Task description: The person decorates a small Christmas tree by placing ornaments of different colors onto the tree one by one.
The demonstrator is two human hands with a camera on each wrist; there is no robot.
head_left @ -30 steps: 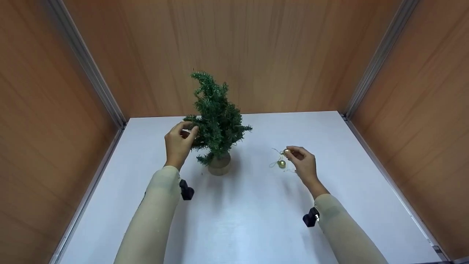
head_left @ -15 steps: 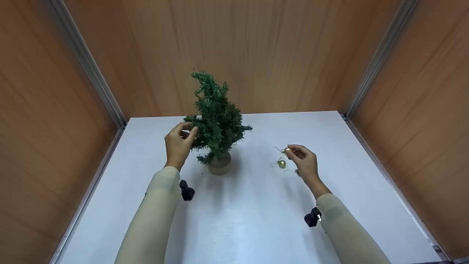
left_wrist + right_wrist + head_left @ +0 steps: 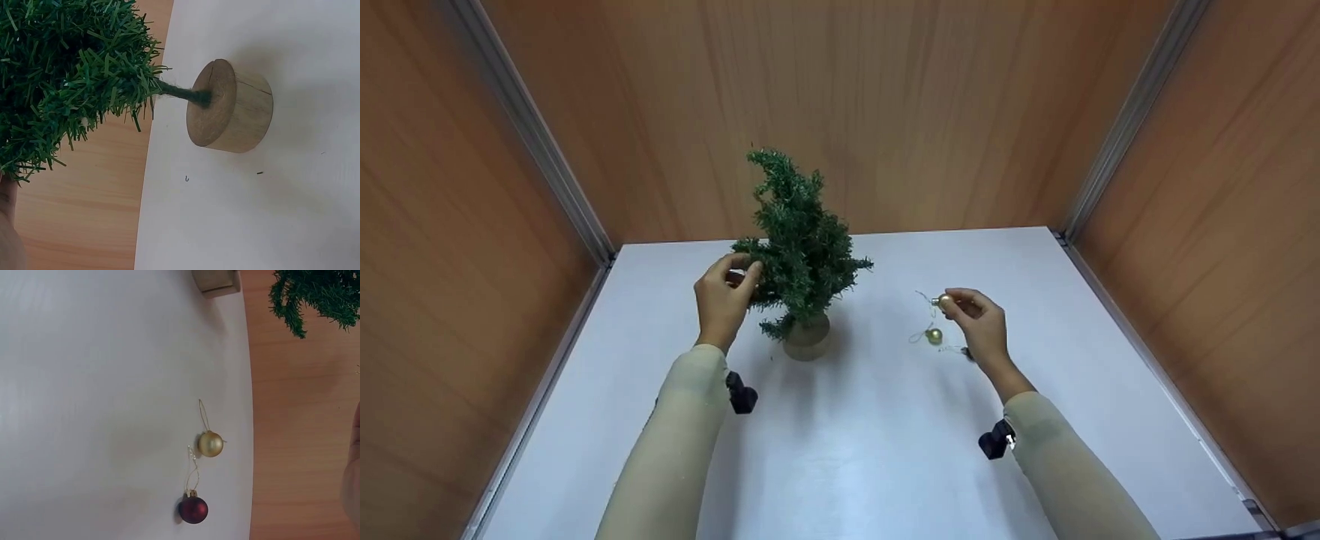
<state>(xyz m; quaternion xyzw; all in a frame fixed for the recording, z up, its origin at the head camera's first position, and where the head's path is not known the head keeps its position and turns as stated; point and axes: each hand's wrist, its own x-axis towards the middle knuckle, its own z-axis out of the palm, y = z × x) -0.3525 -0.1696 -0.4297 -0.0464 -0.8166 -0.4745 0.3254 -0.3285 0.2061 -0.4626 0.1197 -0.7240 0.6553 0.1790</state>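
A small artificial Christmas tree (image 3: 799, 247) stands upright on its round wooden base (image 3: 230, 107). My left hand (image 3: 722, 304) grips a branch on the tree's left side between thumb and fingers; the fingertips are partly lost in the needles. Right of the tree, my right hand (image 3: 984, 330) pinches a gold bauble (image 3: 945, 301) by its ball, with the cap and thin string pointing left. A second gold bauble (image 3: 210, 444) lies below that hand on the table. Beside it rests a dark red bauble (image 3: 193, 510), mostly covered by the right hand in the head view.
The white table (image 3: 840, 465) is enclosed by a wooden back panel (image 3: 930, 112) and wooden side panels, with metal posts at the corners. Small dark bits (image 3: 260, 172) lie near the tree's base.
My right hand has risen slightly with the gold bauble, uncovering part of the red bauble under it. The left hand keeps its hold on the branch.
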